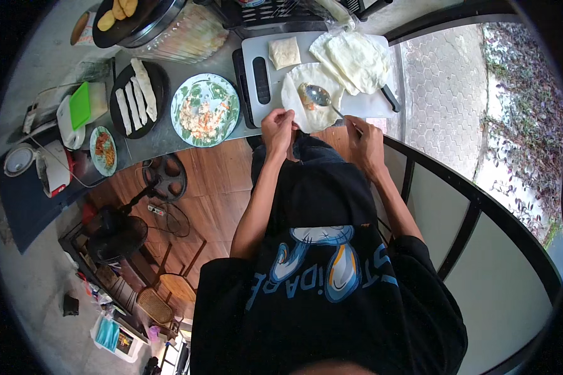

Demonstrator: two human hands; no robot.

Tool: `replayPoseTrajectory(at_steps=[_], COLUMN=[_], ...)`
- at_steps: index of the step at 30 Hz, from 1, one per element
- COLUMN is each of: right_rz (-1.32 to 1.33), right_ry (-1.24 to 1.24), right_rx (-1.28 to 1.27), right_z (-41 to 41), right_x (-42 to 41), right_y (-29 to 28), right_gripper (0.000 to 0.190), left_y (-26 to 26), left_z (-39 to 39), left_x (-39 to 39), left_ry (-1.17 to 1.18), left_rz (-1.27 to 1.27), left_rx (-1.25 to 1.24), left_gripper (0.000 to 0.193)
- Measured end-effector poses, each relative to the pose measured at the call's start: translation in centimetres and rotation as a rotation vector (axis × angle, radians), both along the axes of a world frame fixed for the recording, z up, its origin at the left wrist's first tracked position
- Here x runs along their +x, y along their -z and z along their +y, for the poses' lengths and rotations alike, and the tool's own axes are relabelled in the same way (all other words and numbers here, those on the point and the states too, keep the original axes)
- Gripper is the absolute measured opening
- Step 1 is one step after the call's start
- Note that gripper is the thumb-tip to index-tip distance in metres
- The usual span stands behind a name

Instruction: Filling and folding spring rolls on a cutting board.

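My left hand (278,132) pinches the near left edge of a round, thin dough wrapper (295,84) lying on a white cutting board (258,44). In my right hand (367,144) is the handle of a metal spoon (318,95), its bowl resting over a small heap of orange-flecked filling (308,103) on the wrapper. Beyond it lies a folded square parcel (284,53), and to its right a pile of wrappers (359,61). A patterned plate (182,93) of pale filling with orange bits stands left of the board.
A black-handled knife (391,98) lies at the board's right edge. Left of the plate, a dark round plate (118,123) bears several white rolled strips; a small dish (104,152) of food stands nearer. A black railing (450,183) runs along the right. A fan (115,234) stands on the floor.
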State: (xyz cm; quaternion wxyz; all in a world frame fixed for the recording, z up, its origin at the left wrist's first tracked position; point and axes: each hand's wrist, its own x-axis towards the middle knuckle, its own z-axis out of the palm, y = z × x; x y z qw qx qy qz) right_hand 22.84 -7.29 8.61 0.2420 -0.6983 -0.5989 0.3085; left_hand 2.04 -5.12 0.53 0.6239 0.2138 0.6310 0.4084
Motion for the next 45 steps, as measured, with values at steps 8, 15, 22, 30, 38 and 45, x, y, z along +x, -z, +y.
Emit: replayPoseTrajectory(at_steps=[8,15,22,30,38,45], right_rz=[-0.144,-0.180,-0.087,-0.016,-0.001,-0.153], right_ry=[-0.192,-0.345,-0.252,-0.148,-0.010,-0.262], right_rx=[0.168,0.262,0.146,0.035,0.128,0.171], right_z=[3.1,4.1,3.4,1.9,1.8,3.4], right_x=[2.0,4.4,5.0,3.6,1.2,3.1], right_y=[2.1,3.2,0.1,-0.4,0.2,1.8], right_gripper=[0.019,0.019,0.019,0.019,0.020,0.019], left_y=[-0.1,1.2,1.4,0.9,0.6,1.8], left_z=[0.5,2.2,2.7,2.7,2.2,2.0], left_x=[-0.3,-0.3,-0.7,-0.5,-1.0,-1.6], left_ry=[-0.103,-0.022,-0.079,0.086,0.073,0.055], left_rz=[-0.088,-0.091,-0.235,0.083,0.111,0.106], left_rx=[0.053,0.032,-0.053,0.098,0.232,0.271], left_gripper=[0.035,0.050,0.038,0.023,0.015,0.014])
